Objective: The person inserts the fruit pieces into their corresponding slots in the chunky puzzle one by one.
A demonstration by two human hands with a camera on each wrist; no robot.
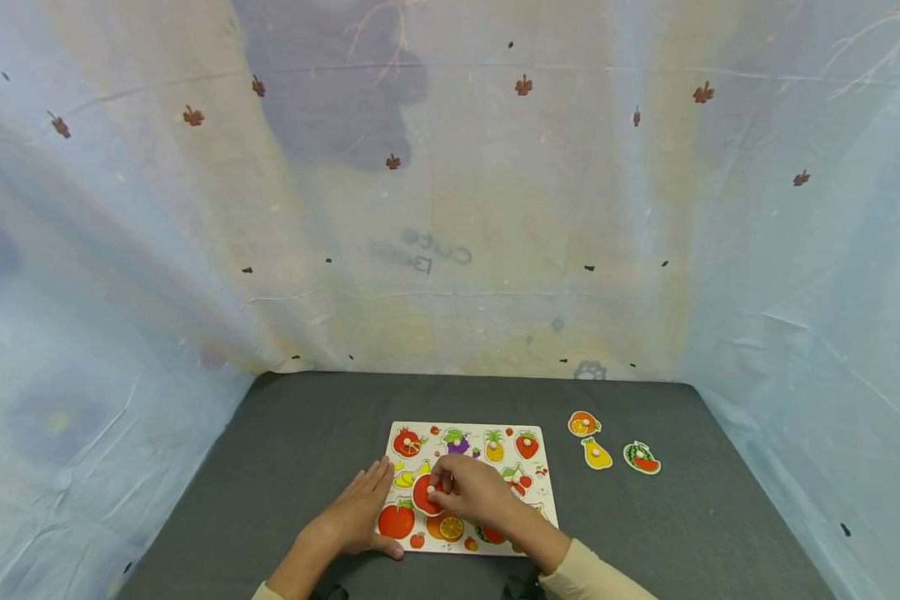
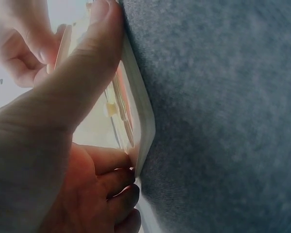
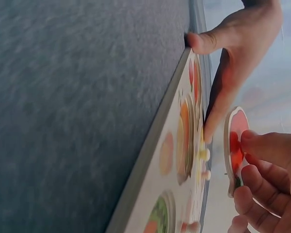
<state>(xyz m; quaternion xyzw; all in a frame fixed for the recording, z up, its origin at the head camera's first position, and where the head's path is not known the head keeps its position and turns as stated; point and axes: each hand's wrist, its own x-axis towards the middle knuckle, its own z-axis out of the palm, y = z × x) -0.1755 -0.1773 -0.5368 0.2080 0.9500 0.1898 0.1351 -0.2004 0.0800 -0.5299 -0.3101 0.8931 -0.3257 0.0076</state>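
A white fruit puzzle board (image 1: 412,425) lies on the dark grey table, with knobbed pieces and printed fruits over it. My left hand (image 1: 352,512) rests at its left front corner, fingers straight along the left edge and thumb at the front edge. Above the board, my right hand (image 1: 476,487) pinches a red fruit puzzle piece (image 1: 422,497) by its small knob between thumb and fingertips. In the right wrist view this red piece (image 3: 238,124) stands tilted on edge, apart from the board. My right forearm hides part of the board's right side.
Right of the board lie loose pieces: an orange piece (image 1: 582,423), a yellow pear piece (image 1: 597,454) touching or close below it, and a watermelon piece (image 1: 641,457). A patterned cloth (image 1: 495,208) hangs behind the table (image 1: 315,433) and along both sides.
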